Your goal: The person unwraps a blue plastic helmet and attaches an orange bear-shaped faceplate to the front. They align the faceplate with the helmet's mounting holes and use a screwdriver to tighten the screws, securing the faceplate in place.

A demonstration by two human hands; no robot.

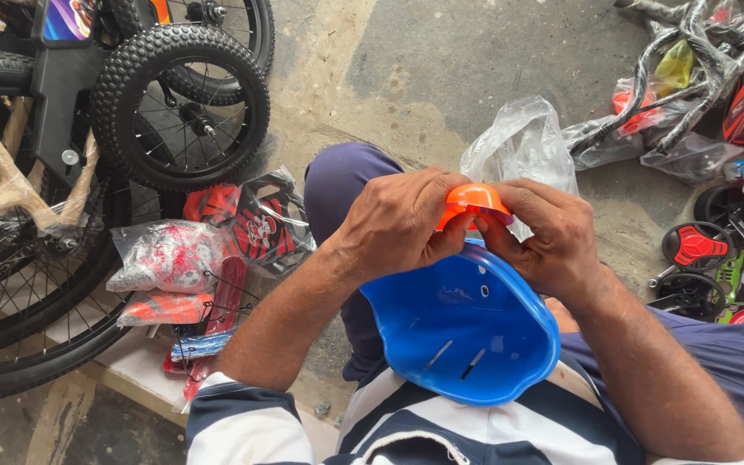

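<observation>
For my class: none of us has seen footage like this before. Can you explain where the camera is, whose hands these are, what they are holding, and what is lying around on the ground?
There is one picture, from a camera worn on a person's head, looking down at their own lap and hands. No machine is involved.

The left hand and right hand together pinch a small orange plastic piece at the top edge of a blue plastic shell, which rests against the person's striped shirt.

On the concrete floor beside them lie a small knobbly bicycle wheel, larger wheels partly wrapped, red-patterned parts in plastic bags, a crumpled clear bag, and, at right, black handlebars and a red pedal.
</observation>
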